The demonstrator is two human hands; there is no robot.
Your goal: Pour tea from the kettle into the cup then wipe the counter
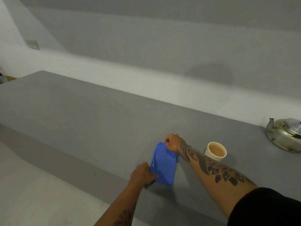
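the left hand (143, 174) sits at the near edge of the grey table (81, 115), its fingers (154, 176) closed together and pinching the near left corner of a blue cloth (163, 165). the cloth lies flat on the table, folded into a long shape that runs from those fingers away toward the right hand. the right hand (173, 142) grips the far end of the cloth, fingers (167, 141) curled shut on the bunched corner, knuckles up. the right forearm, tattooed, stretches back to a black sleeve (267, 207) at the lower right. just beyond the right wrist, to the right of its fingers and clear of the cloth, stands a pale paper cup (215, 151), upright and filled with milky brown tea. farther right, well apart from the cup and both hands, a metal kettle (284, 136) rests on the table by the wall, its spout pointing left, partly cut off by the frame edge.
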